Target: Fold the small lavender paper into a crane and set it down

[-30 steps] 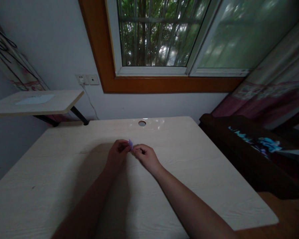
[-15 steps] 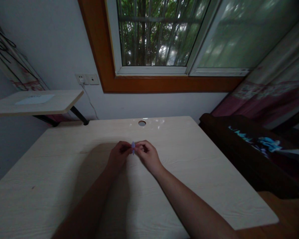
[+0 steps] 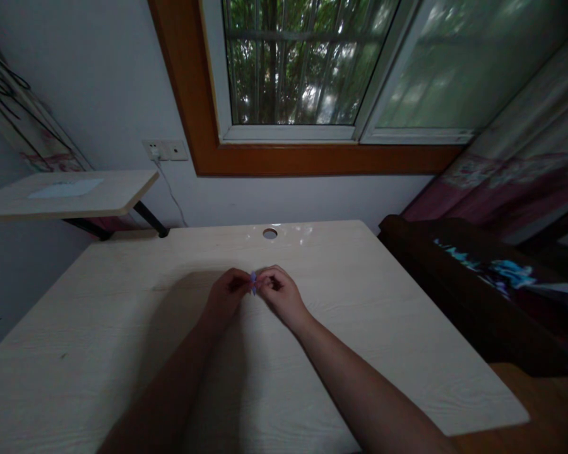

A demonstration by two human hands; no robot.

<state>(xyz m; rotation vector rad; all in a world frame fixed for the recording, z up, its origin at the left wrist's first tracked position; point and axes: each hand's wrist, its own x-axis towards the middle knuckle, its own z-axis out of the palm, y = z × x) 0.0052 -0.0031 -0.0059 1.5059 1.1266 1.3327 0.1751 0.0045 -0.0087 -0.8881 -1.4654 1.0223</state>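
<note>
The small purple piece [image 3: 253, 278] now sits squarely between your left hand [image 3: 223, 294] and right hand [image 3: 284, 292], both grips pinching it, seemingly steadier than before.

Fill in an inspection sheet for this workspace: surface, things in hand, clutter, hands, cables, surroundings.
Surface: pale wood-grain desk with a round hole near its far edge.
Things in hand: one small purple piece; material and shape unclear.
Clutter: flat white sheet on the raised pale shelf; blurred bright blue items on dark brown furniture.
Hands: left hand and right hand meet over the desk, fingers of both pinching the piece.
Cables: thin white cable hanging from a white wall outlet; looped black cable at upper left.
Surroundings: brown wooden window surround, foliage outside; pink and white floral curtain at right.
</note>
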